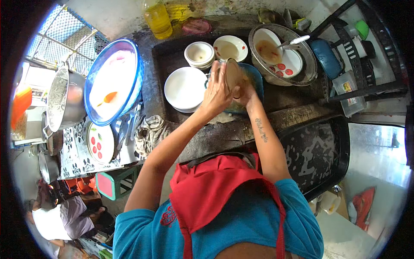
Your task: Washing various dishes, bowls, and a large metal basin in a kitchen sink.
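Both hands meet over a blue basin (pixel 257 76) in the dark sink (pixel 284 94). Between them is a tilted, brownish round cup or bowl (pixel 234 75), slightly blurred. My left hand (pixel 217 92) lies along its left side with fingers stretched upward. My right hand (pixel 246 94) grips its lower right edge; some of those fingers are hidden. Left of the basin sit stacked white plates (pixel 185 87). Behind are stacked small white bowls (pixel 199 54) and a bowl with red flowers (pixel 230 48).
At right, a large pot (pixel 275 76) holds dishes and spoons. A blue-rimmed basin (pixel 140 74) with an orange scoop (pixel 110 97) stands left, near a cloth (pixel 151 132) and a fruit-patterned plate (pixel 100 142). A black tub (pixel 310 155) sits below right. Another person (pixel 51 220) is at lower left.
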